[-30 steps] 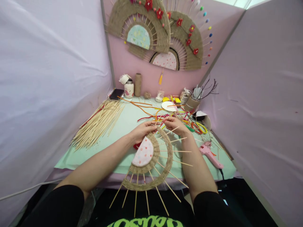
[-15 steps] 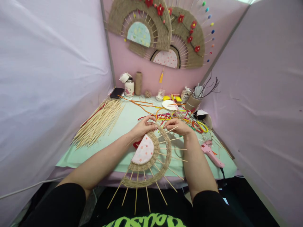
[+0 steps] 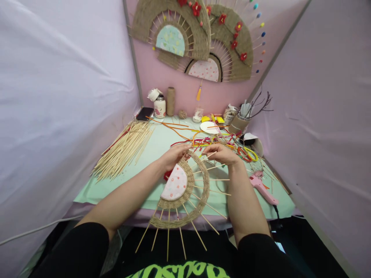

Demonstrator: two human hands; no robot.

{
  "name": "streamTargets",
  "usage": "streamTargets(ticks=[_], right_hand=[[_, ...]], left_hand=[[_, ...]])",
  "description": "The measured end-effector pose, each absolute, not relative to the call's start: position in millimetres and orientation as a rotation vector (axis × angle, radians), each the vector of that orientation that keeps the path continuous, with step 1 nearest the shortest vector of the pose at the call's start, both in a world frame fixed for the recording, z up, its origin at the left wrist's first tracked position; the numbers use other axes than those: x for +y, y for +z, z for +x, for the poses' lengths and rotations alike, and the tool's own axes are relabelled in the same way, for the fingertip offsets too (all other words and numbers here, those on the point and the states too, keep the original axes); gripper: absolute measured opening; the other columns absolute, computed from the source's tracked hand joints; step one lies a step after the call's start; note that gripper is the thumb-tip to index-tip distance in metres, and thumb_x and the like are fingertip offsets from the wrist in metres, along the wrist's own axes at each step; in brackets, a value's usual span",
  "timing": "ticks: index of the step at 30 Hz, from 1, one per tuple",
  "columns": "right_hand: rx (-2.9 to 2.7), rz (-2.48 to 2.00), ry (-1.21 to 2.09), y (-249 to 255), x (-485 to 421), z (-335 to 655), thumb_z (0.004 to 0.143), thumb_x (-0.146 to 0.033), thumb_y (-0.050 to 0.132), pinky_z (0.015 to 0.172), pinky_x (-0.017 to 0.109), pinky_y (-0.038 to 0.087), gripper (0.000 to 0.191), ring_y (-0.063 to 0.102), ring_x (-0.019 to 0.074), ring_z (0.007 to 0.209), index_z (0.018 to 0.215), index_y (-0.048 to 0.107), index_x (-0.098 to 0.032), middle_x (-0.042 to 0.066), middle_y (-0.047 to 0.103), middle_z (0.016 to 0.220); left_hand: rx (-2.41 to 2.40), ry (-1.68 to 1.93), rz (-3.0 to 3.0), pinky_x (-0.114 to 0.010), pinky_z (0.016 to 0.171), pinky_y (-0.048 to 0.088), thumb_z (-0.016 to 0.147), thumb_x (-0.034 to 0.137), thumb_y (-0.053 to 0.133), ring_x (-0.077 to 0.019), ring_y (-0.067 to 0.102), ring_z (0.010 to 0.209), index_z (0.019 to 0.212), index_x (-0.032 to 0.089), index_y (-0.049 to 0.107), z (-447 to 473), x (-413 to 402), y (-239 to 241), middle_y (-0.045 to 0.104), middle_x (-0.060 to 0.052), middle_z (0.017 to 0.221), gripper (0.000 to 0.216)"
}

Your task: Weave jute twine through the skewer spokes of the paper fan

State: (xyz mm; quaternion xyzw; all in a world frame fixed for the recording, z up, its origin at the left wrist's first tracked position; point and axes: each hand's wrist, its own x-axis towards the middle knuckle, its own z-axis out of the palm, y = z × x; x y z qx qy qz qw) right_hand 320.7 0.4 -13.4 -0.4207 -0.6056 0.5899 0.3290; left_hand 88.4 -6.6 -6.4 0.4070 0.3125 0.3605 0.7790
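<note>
I hold a half-made woven fan over the near edge of the table. It has a pink dotted half-circle centre, bands of jute twine and bamboo sticks radiating out. My left hand grips the fan's far rim, fingers closed on it. My right hand pinches at the far end of the twine band, among the sticks; the strand between its fingers is too thin to make out. Both forearms reach in from the bottom.
A heap of bamboo sticks lies on the mint green table at left. Coloured pipe cleaners are tangled behind my hands. A pink glue gun lies at right. Finished fans hang on the pink back wall; jars and twine spools stand below.
The fan and both hands have shifted slightly; the view has tilted a little. My grip stays the same.
</note>
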Motion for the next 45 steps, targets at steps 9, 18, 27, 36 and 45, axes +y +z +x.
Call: streamTargets(ticks=[9, 18, 27, 36, 45], right_hand=[[-1.708, -1.14, 1.486, -12, -1, 321, 0.063, -0.024, 0.069, 0.054, 0.023, 0.039, 0.022, 0.051, 0.0105, 0.06, 0.083, 0.071, -0.018, 0.001, 0.064, 0.071], [-1.583, -1.21, 1.123, -8, 4, 317, 0.064, -0.036, 0.073, 0.056, 0.023, 0.035, 0.025, 0.046, 0.0096, 0.059, 0.077, 0.066, -0.016, 0.0, 0.06, 0.068], [-1.41, -0.974, 1.122, -4, 1, 316, 0.068, -0.052, 0.068, 0.054, 0.026, 0.034, 0.033, 0.038, 0.0107, 0.055, 0.078, 0.063, -0.021, -0.001, 0.047, 0.062], [-1.562, -0.832, 1.477, -11, -1, 311, 0.069, -0.071, 0.055, 0.056, 0.026, 0.037, 0.059, 0.044, 0.0126, 0.061, 0.084, 0.072, -0.016, 0.004, 0.054, 0.066], [-1.676, -1.03, 1.528, -14, -4, 295, 0.075, -0.053, 0.06, 0.05, 0.022, 0.03, 0.042, 0.041, 0.0089, 0.054, 0.076, 0.072, -0.013, 0.001, 0.051, 0.06]], left_hand=[[0.713, 0.773, 0.839, -0.018, 0.041, 0.03, 0.071, 0.028, 0.069, -0.0048, 0.038, 0.039, 0.086, 0.012, 0.068, 87, -4, -7, 0.046, 0.005, 0.048, 0.022], [0.764, 0.687, 0.767, -0.017, 0.035, 0.023, 0.071, 0.027, 0.067, -0.0046, 0.03, 0.034, 0.094, 0.013, 0.068, 85, 0, -7, 0.036, 0.008, 0.042, 0.027], [0.701, 0.751, 0.65, -0.017, 0.036, 0.028, 0.072, 0.024, 0.064, -0.0055, 0.035, 0.035, 0.096, 0.013, 0.067, 73, 8, -2, 0.038, 0.007, 0.042, 0.026], [0.469, 0.794, 0.57, -0.016, 0.038, 0.029, 0.076, 0.018, 0.058, -0.0041, 0.033, 0.036, 0.098, 0.011, 0.066, 58, 15, 7, 0.041, 0.005, 0.046, 0.024], [0.54, 0.838, 0.572, -0.016, 0.039, 0.03, 0.075, 0.019, 0.059, -0.0041, 0.032, 0.035, 0.094, 0.01, 0.066, 58, 16, 9, 0.04, 0.006, 0.046, 0.023]])
